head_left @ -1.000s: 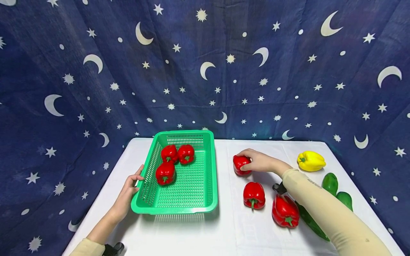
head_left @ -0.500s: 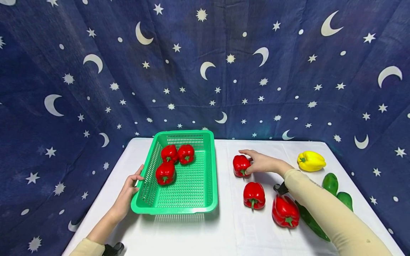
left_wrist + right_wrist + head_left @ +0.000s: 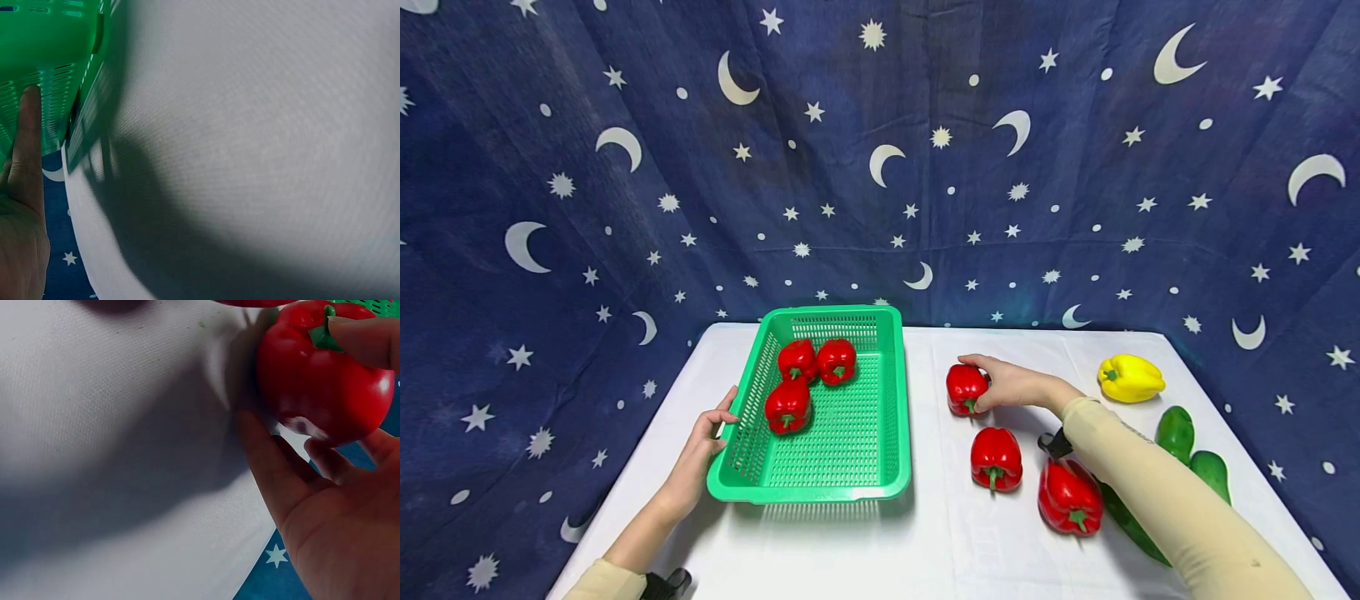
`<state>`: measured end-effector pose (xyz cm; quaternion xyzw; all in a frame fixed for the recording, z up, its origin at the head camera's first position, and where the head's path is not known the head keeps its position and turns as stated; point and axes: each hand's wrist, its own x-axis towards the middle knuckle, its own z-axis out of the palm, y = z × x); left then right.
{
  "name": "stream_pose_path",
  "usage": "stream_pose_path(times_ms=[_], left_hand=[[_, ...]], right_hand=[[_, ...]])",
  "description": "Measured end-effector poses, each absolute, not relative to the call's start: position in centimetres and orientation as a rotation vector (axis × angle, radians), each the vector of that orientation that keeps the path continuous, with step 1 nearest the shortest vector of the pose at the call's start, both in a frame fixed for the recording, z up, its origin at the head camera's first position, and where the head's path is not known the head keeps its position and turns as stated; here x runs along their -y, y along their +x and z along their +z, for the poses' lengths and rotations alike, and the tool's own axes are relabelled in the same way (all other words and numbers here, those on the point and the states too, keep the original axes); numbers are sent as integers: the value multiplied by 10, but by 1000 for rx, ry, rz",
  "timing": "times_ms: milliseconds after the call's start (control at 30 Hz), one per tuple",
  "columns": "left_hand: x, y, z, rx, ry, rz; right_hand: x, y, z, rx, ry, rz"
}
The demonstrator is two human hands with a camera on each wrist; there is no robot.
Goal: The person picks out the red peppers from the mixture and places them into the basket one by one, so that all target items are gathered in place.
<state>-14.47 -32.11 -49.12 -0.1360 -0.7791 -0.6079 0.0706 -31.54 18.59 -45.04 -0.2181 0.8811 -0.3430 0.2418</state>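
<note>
My left hand (image 3: 691,465) holds the left rim of a green plastic basket (image 3: 904,417), fingers over the edge. Its thumb lies along the slotted outer wall in the left wrist view. Inside the basket sit several red bell peppers, bunched toward the back left. To the right of it, my right hand (image 3: 1018,386) grips another red bell pepper (image 3: 319,381) on the white table, thumb beside the green stem and fingers around the far side. Just in front stands a red bell pepper (image 3: 996,460); a larger red bell pepper (image 3: 1069,497) lies by the right forearm.
A yellow bell pepper (image 3: 1131,378) rests at the back right of the white table (image 3: 820,550). Long dark green vegetables (image 3: 1175,433) lie partly under the right sleeve. A blue curtain (image 3: 850,167) with moons and stars surrounds the table's back and sides.
The gripped pepper has turned so its stem now faces forward; the right fingers lifted off it briefly, then came back onto it. The left hand and basket have stayed put.
</note>
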Motion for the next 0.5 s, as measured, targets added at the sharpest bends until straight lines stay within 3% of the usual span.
stream_pose_path(times_ms=[500], left_hand=[[321, -145, -490, 2334, -413, -1818]], right_hand=[[-184, -317, -453, -2397, -582, -954]])
